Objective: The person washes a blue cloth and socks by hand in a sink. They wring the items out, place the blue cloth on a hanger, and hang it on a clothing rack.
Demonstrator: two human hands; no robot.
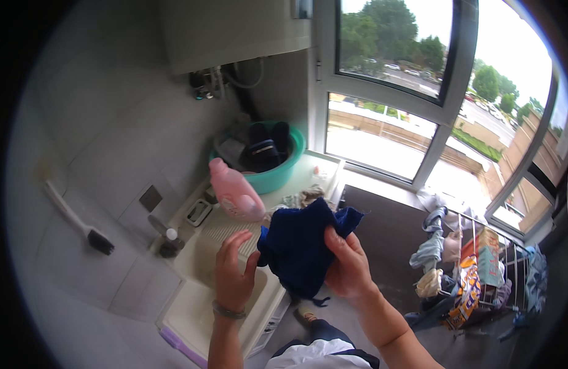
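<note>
A dark blue cloth (pixel 297 251) with frayed edges hangs in front of me, pinched at its right side between the thumb and fingers of my right hand (pixel 350 263). My left hand (pixel 237 272), with a bracelet at the wrist, is raised just left of the cloth. Its fingers are apart and hold nothing. Below the hands is a cream laundry sink (pixel 203 263) with a ribbed washboard (pixel 228 229). Behind the cloth stands a pink plastic detergent bottle (pixel 235 193) without a visible cap. A patterned, crumpled cloth (pixel 307 197), partly hidden, lies beside it.
A turquoise basin (pixel 274 182) holding dark slippers (pixel 263 147) stands at the back. Left are a faucet (pixel 171 242), a soap dish (pixel 199 212) and a wall-hung brush (pixel 85 226). A drying rack (pixel 510 276) full of laundry stands right, below the windows (pixel 380 124). A purple strip (pixel 180 346) edges the sink.
</note>
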